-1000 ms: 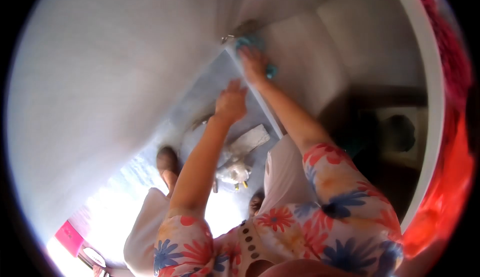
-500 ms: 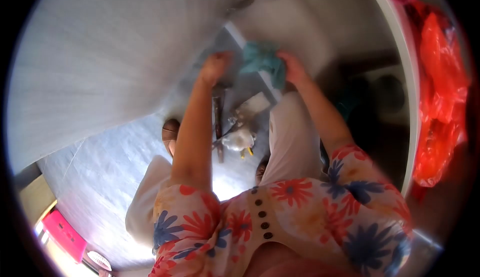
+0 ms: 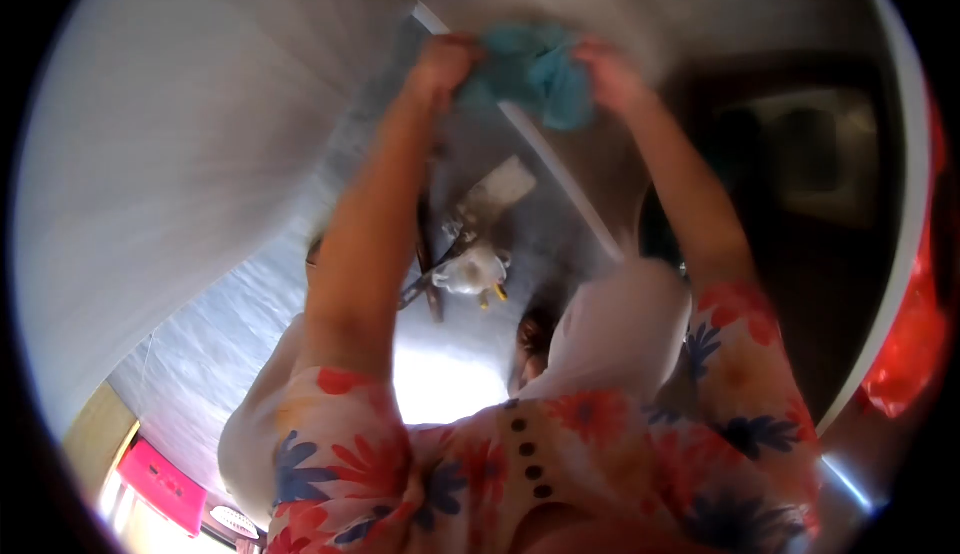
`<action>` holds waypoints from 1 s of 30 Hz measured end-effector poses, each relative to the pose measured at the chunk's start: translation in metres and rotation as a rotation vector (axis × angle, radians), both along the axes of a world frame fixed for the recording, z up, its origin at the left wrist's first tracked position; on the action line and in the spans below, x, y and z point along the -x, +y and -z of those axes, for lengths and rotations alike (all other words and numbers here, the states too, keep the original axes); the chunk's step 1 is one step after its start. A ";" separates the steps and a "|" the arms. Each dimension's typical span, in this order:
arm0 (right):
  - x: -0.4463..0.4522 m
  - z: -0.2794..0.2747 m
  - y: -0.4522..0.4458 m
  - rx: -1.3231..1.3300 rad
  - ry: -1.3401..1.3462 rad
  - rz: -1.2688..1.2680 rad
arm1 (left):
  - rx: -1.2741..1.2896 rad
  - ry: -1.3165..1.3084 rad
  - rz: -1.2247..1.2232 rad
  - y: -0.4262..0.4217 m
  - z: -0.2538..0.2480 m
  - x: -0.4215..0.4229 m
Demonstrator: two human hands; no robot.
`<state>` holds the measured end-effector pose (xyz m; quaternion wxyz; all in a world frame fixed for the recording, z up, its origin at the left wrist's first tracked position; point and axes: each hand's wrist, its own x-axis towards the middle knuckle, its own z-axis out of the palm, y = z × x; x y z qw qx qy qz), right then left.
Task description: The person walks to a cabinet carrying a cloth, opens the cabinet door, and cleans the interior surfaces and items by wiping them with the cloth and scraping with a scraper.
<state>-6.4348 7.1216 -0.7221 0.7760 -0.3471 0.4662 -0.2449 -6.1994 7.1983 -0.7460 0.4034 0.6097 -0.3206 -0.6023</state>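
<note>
Change noted: the teal cloth [image 3: 545, 74] is now spanning both hands, whereas half a second earlier it was hanging from the right hand alone, with the left hand standing apart. For the work in hand, this is meaning that both hands are now sharing the cloth.

Position: the cloth is lying across the upper middle of the frame, bunched more thickly toward its right end and hiding part of the pale strip [image 3: 565, 174], which is running diagonally behind it.

Grip, left hand [image 3: 443, 64]: fingers are curling closed at the cloth's left end; motion blur is hiding the exact finger placement.

Grip, right hand [image 3: 608, 74]: fingers are pinching the cloth's right end, leaving little gap; fingertips are showing only softly.

Surroundings: a white bundle [image 3: 470, 271] is resting on the floor at the centre of the frame, with a pale slab [image 3: 505, 182] lying just above it. Neither hand is touching these.
</note>
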 end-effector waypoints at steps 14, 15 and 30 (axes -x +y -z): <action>0.039 0.066 0.046 0.949 0.911 -0.372 | 0.479 -1.231 0.942 -0.068 -0.026 0.026; 0.033 0.063 0.049 0.986 0.939 -0.392 | 0.491 -1.351 1.082 -0.054 -0.034 0.022; 0.025 0.062 0.038 0.930 1.094 -0.500 | 0.702 -1.621 1.157 0.014 0.001 -0.079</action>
